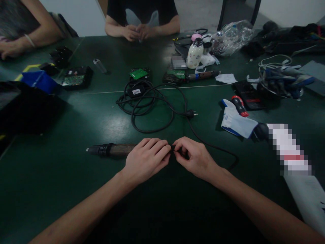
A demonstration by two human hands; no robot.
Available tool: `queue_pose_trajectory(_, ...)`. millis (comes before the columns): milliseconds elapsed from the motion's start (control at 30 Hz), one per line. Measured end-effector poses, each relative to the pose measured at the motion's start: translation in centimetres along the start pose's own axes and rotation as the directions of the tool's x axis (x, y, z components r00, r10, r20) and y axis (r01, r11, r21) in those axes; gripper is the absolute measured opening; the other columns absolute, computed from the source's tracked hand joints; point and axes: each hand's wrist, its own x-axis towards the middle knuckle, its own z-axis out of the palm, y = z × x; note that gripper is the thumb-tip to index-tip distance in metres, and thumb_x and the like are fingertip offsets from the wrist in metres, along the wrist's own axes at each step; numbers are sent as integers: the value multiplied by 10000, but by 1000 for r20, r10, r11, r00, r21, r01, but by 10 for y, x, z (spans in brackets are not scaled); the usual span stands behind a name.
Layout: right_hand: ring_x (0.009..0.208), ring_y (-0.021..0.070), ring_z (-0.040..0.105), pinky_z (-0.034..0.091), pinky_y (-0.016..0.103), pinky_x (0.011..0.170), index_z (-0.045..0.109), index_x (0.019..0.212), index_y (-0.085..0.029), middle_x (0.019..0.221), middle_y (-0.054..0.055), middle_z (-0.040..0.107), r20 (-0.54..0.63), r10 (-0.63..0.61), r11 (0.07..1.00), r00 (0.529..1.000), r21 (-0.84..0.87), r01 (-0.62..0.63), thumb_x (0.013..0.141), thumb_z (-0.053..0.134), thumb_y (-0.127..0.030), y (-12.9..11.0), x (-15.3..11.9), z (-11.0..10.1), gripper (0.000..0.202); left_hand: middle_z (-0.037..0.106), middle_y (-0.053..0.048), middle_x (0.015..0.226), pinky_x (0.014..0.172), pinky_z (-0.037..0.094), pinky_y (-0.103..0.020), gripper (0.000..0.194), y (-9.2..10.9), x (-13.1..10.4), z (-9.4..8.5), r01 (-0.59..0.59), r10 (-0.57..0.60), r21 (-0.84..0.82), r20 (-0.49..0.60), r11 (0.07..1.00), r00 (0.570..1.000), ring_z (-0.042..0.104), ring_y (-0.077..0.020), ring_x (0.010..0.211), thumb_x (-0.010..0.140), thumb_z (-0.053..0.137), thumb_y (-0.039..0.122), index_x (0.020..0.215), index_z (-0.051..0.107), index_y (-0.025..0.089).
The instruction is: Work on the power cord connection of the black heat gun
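My left hand (149,156) is wrapped over the rear part of a brown and black electric screwdriver (119,149), which lies level on the green table with its tip pointing left. At the tool's back end, the fingertips of my right hand (194,156) pinch a small black part, seemingly the cable's connector (173,147). Both hands nearly touch there. Beyond them lies a coiled black cable (152,130) with a small black box (136,90) and a plug (191,114).
Across the green table (76,118) sit two people. Circuit-board devices (76,77), a second screwdriver (203,75) and a patterned bottle (195,54) stand or lie farther back. At right are a white-blue glove (238,122), a red-black handle (239,105) and a dark phone-like slab (248,95).
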Motion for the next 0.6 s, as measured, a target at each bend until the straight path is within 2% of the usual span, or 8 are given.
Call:
queue_pose_trajectory(233, 746, 128, 569, 450, 282, 650, 608, 994, -213, 989, 8, 635, -7, 6, 1000, 1000, -3, -6, 929, 628, -87, 1, -1, 1, 143, 696, -40, 1271, 939, 505, -423, 242, -2, -3, 1, -33, 32, 22, 35, 999, 999, 661, -253, 1137, 1005, 619, 253, 1244, 639, 217)
queue_pose_trajectory(433, 754, 133, 567, 450, 282, 650, 615, 1004, -214, 1002, 13, 639, 2, 7, 1000, 1000, -6, -7, 925, 638, -95, 1, 0, 1, 145, 718, -40, 1221, 930, 514, -401, 183, -2, -3, 2, -7, 7, 4, -6, 1000, 1000, 674, -228, 1102, 1025, 604, 264, 1184, 652, 188)
queue_pose_trajectory(600, 746, 131, 568, 453, 282, 660, 606, 997, -213, 996, 12, 638, 1, 3, 1000, 1000, -6, -3, 930, 631, -93, 1, 0, 1, 140, 710, -35, 1246, 942, 506, -409, 217, -1, -2, 1, -26, 25, 16, 10, 1000, 1000, 670, -245, 1130, 1011, 613, 248, 1223, 649, 221)
